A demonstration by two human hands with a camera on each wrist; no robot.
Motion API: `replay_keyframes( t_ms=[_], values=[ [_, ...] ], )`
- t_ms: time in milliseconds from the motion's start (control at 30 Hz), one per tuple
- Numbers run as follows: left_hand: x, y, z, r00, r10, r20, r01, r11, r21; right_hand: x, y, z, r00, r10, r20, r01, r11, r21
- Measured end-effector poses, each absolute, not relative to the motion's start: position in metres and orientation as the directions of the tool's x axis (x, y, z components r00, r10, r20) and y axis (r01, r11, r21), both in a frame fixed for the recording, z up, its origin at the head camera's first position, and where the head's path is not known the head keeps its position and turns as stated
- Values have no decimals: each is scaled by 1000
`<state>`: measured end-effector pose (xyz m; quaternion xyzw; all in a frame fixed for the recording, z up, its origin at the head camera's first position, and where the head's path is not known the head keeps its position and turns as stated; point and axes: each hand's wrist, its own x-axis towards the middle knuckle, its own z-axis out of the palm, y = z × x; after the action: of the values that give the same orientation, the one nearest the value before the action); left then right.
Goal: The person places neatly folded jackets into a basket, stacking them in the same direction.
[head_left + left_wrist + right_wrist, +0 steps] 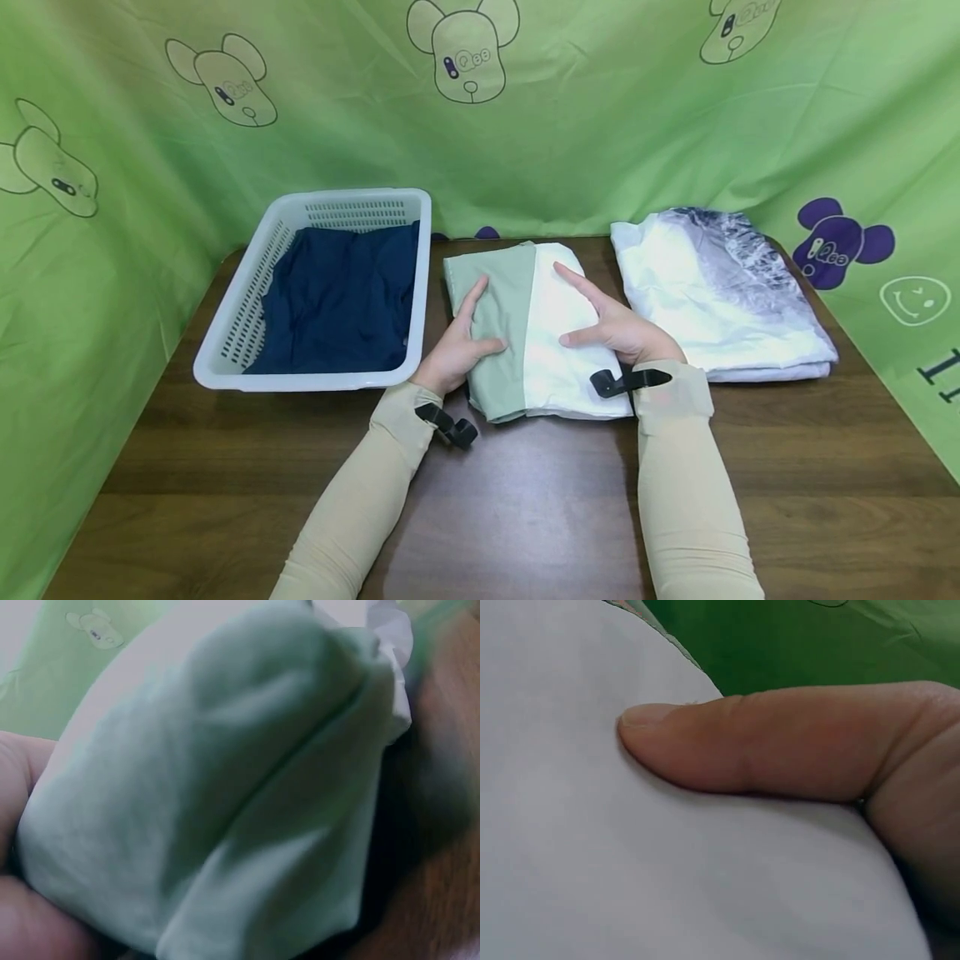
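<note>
A folded green-and-white garment (517, 333) lies on the table between both hands, green on the left and white on the right. My left hand (455, 350) holds its green side, with thumb and index finger showing on the cloth. On the white side, my right hand (618, 327) grips the edge, its index finger stretched along the top. The right wrist view shows the thumb (727, 746) lying across white fabric. Blurred, bulging green cloth (225, 795) fills the left wrist view. The remaining fingers of both hands are hidden.
A white plastic basket (202, 358) with dark blue clothing (337, 300) in it stands on the left. Another folded garment, white with a grey-purple pattern (720, 292), lies to the right. A green printed curtain (337, 150) hangs behind the brown wooden table (525, 517).
</note>
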<state>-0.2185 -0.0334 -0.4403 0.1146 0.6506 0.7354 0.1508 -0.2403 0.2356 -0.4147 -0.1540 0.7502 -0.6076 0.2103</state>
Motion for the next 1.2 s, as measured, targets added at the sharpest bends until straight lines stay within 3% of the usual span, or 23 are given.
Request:
replay_keyframes(
  t_ms=[667,1200],
  values=[
    [-197,-17,-404,-919,375,120,62,-161,985,-217,255,-360,-881,-463,-98,-12,230,-973],
    [-176,-31,-354,-916,346,202,175,-108,979,-197,239,-325,-883,-469,25,-122,176,-977]
  ],
)
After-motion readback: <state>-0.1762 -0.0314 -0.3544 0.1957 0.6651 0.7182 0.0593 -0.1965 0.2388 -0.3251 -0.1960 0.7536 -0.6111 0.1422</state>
